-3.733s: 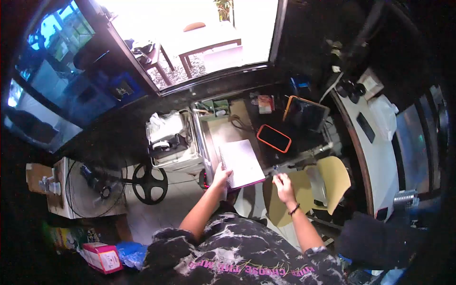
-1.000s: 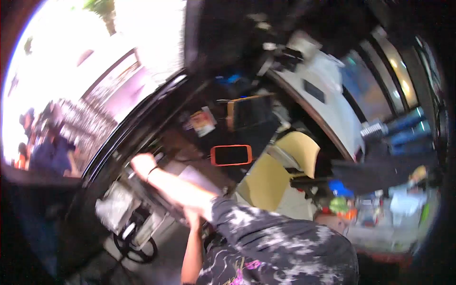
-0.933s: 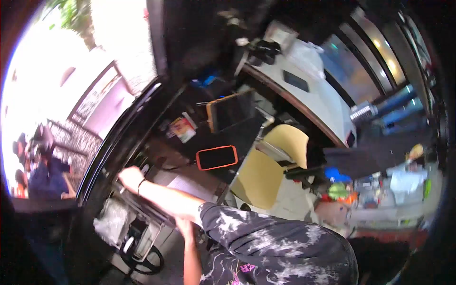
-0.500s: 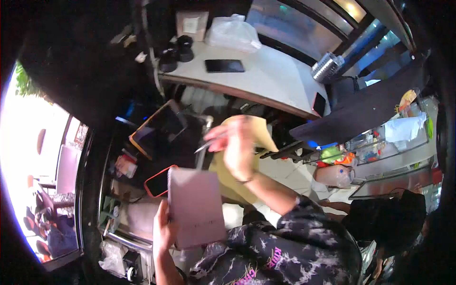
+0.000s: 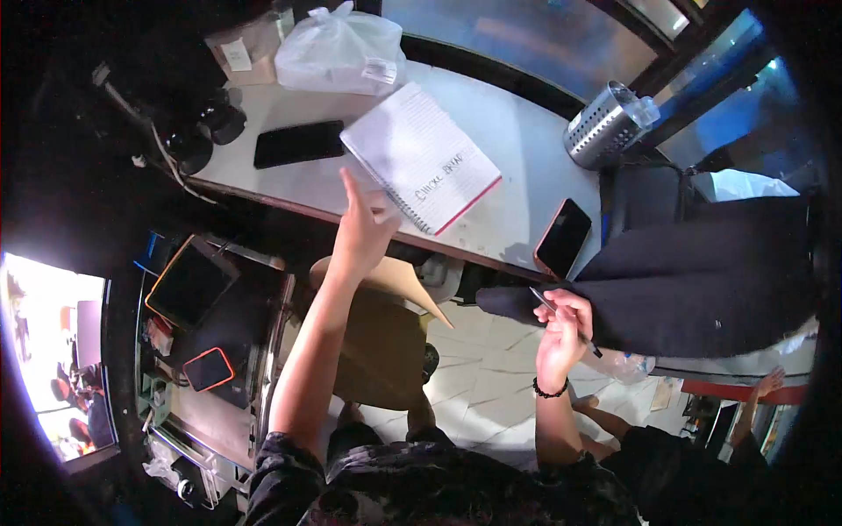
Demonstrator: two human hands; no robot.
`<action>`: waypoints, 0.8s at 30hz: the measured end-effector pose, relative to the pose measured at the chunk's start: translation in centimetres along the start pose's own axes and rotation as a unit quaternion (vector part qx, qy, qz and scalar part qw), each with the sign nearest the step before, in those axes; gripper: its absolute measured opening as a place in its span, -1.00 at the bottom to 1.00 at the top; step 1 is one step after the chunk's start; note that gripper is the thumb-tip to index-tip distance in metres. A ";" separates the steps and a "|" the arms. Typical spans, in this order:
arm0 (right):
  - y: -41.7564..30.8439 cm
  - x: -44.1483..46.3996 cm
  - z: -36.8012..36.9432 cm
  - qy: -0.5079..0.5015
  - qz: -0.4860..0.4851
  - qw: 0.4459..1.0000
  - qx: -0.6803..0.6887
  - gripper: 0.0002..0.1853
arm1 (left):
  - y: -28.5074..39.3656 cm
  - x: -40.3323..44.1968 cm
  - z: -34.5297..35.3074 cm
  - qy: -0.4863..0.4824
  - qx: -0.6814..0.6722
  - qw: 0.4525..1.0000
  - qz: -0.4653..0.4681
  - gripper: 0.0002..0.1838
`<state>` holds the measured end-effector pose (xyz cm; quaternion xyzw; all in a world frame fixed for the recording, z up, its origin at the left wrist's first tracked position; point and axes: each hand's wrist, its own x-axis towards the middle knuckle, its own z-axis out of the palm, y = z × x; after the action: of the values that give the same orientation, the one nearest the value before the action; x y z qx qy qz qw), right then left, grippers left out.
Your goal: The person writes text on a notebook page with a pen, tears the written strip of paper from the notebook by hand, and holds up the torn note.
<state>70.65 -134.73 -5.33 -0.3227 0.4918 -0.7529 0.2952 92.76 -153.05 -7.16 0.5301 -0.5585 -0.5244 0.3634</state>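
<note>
A spiral notebook [image 5: 430, 145] lies on the white table, turned to a lined page with large handwritten letters. My left hand [image 5: 361, 230] is at the notebook's spiral edge, index finger stretched out and nothing held; whether it touches the paper I cannot tell. Between the fingers of my right hand [image 5: 561, 337] is a dark pen [image 5: 545, 303], held out over the floor right of a brown chair. A black phone [image 5: 299, 145] lies left of the notebook, and a second phone [image 5: 564, 237] lies at the table's right end.
On the white table [image 5: 491, 232] stand a tied white plastic bag [image 5: 340, 53] and a perforated metal holder [image 5: 605, 127]. A brown chair [image 5: 373, 351] is below my arms. At left are a tablet [image 5: 191, 280] and an orange-edged phone [image 5: 210, 369]. Another person [image 5: 675, 465] is at lower right.
The notebook in my left hand earlier, showing its mauve cover, is gone from it; a notebook now lies on the table. My right hand has moved right with the pen. The view has shifted.
</note>
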 end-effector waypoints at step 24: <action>11.3 12.7 10.2 -0.114 0.101 0.987 -0.045 -0.70 | -0.9 4.2 -1.1 -0.250 0.412 0.807 0.342 -0.57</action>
<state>72.12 -153.90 -10.24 -0.3677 0.5183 -0.6549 0.4091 93.28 -157.27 -8.42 0.2549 -0.9388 -0.2012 0.1149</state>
